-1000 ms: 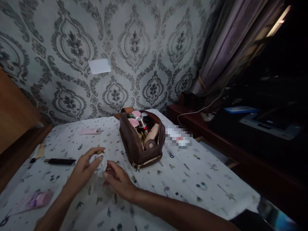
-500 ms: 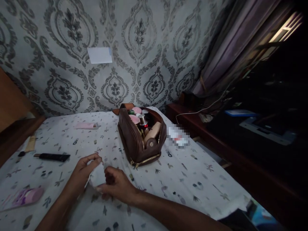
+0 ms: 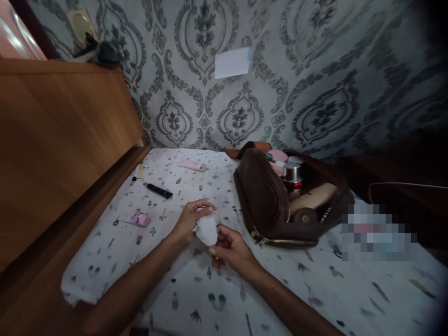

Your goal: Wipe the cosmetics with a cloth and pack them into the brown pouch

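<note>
My left hand (image 3: 194, 218) pinches a crumpled white tissue (image 3: 207, 229) above the bed-like patterned cloth (image 3: 196, 298). Close against the tissue's lower right edge is my right hand (image 3: 231, 249), its fingers curled and closed. A small gold-coloured glint shows by the right thumb; whether it is a ring or part of a held item, I cannot tell. To the right stands an open brown toiletry bag (image 3: 259, 196), packed with a silver-capped bottle (image 3: 293, 172), a beige item (image 3: 313, 198) and pink items.
Left of my hands lie a purple-and-pink tube (image 3: 137, 218), a black tube (image 3: 157, 190) and a pale pink tube (image 3: 192, 165). A wooden cabinet (image 3: 63, 140) borders the left side. Patterned wallpaper rises behind, with a white card (image 3: 233, 63) on it. A blurred-out packet (image 3: 376, 233) lies right.
The view has swung left and nearer the bag, bringing the cabinet in. Both hands stay together at the tissue, whose visible shape has shifted slightly.
</note>
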Available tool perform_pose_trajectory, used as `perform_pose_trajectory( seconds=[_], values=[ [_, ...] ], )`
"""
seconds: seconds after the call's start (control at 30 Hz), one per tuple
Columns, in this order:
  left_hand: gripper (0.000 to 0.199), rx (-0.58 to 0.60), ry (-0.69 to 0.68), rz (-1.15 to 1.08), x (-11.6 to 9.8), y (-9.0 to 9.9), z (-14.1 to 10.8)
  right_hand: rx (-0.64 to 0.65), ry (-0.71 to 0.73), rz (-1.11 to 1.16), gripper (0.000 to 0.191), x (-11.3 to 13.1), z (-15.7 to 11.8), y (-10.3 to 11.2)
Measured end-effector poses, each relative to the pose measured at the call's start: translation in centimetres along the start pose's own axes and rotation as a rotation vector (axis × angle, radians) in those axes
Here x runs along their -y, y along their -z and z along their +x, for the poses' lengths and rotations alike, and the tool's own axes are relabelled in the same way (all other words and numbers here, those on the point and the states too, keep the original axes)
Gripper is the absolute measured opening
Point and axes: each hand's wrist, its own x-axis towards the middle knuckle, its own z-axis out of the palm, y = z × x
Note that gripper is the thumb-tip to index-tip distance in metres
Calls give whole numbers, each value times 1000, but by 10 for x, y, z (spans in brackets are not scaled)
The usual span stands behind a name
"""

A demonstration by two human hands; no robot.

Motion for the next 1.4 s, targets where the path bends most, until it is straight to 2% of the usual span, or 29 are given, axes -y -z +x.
perform_pose_trajectory(
  seconds=[0.13,0.27,0.33,0.4,0.53,0.6,0.9,1.03,1.3,1.4],
  values=[
    [52,-27,-17,-39,5,-3,-2,37,11,9,46,2,-1,1],
    [54,-77,-83,-74,10,-5,-1,-46,49,78,45,2,0,3],
    [55,-59,-112,-57,12,-6,-2,-107,67,128,47,2,2,4],
    [55,28,-138,18,14,-8,-6,-165,96,156,50,1,4,6],
    [46,294,-199,228,16,-9,-15,-285,201,94,49,0,6,11],
    [43,353,-207,282,18,-9,-15,-317,218,35,50,1,6,13],
    [48,292,-308,454,22,1,-7,-324,162,-156,61,3,2,9],
    [50,282,-284,484,22,2,-8,-324,137,-125,67,0,3,6],
    [52,198,-306,396,19,1,-9,-294,145,-15,53,4,0,5],
    [48,170,-284,351,20,0,-9,-314,133,90,56,8,-1,5]
  ],
)
